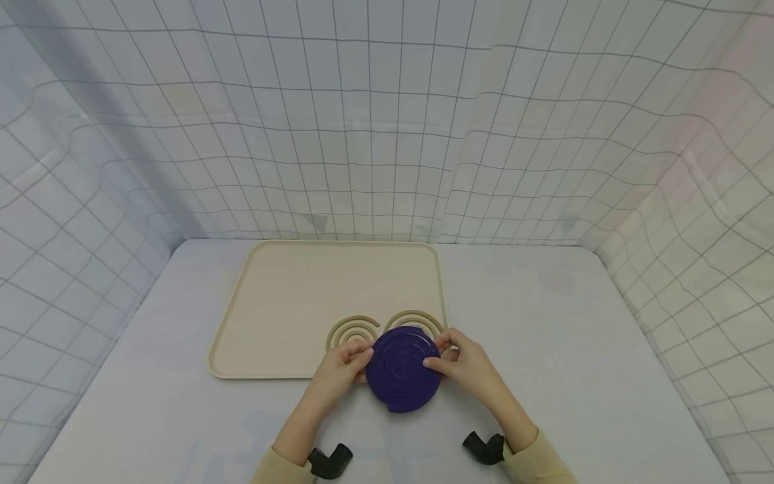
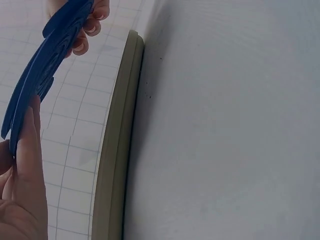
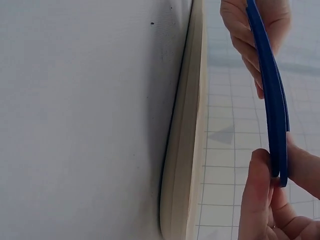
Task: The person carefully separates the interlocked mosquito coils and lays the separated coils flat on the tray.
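Both hands hold up a round, dark-blue pair of nested mosquito coils (image 1: 403, 370), its face marked with spiral grooves. My left hand (image 1: 337, 373) pinches its left edge between thumb and fingers. On the opposite edge my right hand (image 1: 473, 366) pinches it, thumb on the near face. In the right wrist view the blue coils (image 3: 272, 95) appear edge-on as two layers, slightly apart at the rim. Behind them, a tan mosquito coil (image 1: 353, 323) and another tan coil (image 1: 417, 316) lie on the tray, both partly hidden.
A cream rectangular tray (image 1: 290, 289) with a raised rim lies on the white table (image 1: 544, 336), left of centre. Grid-patterned curtains (image 1: 387, 134) enclose the back and both sides. Black curved pieces (image 1: 329, 462) sit at both wrists.
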A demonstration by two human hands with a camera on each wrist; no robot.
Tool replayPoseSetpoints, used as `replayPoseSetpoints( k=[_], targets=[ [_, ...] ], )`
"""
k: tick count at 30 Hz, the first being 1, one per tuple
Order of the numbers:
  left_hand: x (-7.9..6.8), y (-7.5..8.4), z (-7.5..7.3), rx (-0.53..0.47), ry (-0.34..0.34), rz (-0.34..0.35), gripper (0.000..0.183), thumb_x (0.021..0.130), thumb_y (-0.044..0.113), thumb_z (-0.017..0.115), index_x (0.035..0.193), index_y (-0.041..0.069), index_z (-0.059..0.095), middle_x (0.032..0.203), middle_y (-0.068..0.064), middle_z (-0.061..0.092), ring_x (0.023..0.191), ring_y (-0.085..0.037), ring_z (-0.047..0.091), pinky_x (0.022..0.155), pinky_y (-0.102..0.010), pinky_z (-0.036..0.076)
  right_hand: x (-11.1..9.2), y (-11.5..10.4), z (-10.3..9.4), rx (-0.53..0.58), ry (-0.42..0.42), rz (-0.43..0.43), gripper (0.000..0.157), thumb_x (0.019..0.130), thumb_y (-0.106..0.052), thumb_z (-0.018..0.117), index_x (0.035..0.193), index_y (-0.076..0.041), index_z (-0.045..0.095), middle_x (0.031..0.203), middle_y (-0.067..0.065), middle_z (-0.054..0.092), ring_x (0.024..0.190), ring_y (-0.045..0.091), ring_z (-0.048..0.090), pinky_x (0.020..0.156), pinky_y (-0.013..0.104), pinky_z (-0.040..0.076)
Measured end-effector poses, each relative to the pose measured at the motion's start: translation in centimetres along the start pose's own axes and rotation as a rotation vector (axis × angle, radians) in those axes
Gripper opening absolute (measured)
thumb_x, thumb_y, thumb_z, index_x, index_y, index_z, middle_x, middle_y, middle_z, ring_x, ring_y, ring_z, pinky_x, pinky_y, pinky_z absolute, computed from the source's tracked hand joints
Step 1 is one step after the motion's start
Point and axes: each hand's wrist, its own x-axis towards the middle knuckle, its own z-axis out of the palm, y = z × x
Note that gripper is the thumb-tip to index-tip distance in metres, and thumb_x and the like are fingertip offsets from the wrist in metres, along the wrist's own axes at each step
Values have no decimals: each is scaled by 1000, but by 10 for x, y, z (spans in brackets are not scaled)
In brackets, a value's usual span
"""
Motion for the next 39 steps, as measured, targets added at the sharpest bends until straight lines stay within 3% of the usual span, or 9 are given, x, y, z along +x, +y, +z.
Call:
replayPoseSetpoints(
  k=[9,15,21,23,26,30,33,39],
  targets=[
    [1,1,-4,-4,3,-47,37,98,17,59,126,-7,60,109,-13,73,83,-5,67,68,-18,55,5,-7,4,-133,75,-14,21,82,-18,80,95,-8,67,85,0,66,74,6,57,64,18,48],
    [2,2,-3,-87,45,-71,37,98,19,59,127,-5,60,105,-5,74,83,-4,66,69,-18,55,6,-13,6,-46,108,35,21,81,-13,80,95,-4,68,83,4,69,69,6,59,59,21,52],
    [-4,0,-8,-210,-70,-63,41,102,11,50,133,-15,47,97,3,70,84,-5,69,73,-21,58,4,-19,7,71,170,77,21,81,-9,80,94,0,66,76,6,69,64,11,62,59,33,57],
    [-6,0,-10,-213,-111,-46,42,102,11,48,134,-16,45,100,1,70,86,-5,70,75,-22,58,3,-19,7,75,180,81,21,81,-8,80,93,0,66,75,6,68,64,11,62,58,32,57],
    [-7,0,-13,-205,-180,-6,42,102,7,45,136,-18,40,113,-16,69,92,-7,70,78,-24,59,3,-17,7,62,190,85,21,80,-8,80,93,0,65,73,4,66,63,11,61,56,27,55],
    [-8,0,-15,-203,-246,42,48,102,2,41,144,-16,28,137,-34,51,99,-7,68,82,-26,58,3,-15,8,46,200,89,20,80,-9,80,92,-2,65,72,3,63,63,15,61,54,26,54],
    [-8,0,-16,-212,-246,46,50,102,1,40,148,-12,23,144,-33,44,101,-7,67,81,-26,58,4,-16,9,71,201,91,20,81,-9,79,92,-1,64,73,4,62,64,17,61,56,29,57],
    [-7,1,-16,-229,-212,50,50,101,-2,41,148,-9,25,141,-28,49,102,-8,65,81,-26,58,5,-19,11,123,208,102,21,81,-8,79,93,0,64,76,6,62,64,13,60,58,31,59]
  ],
)
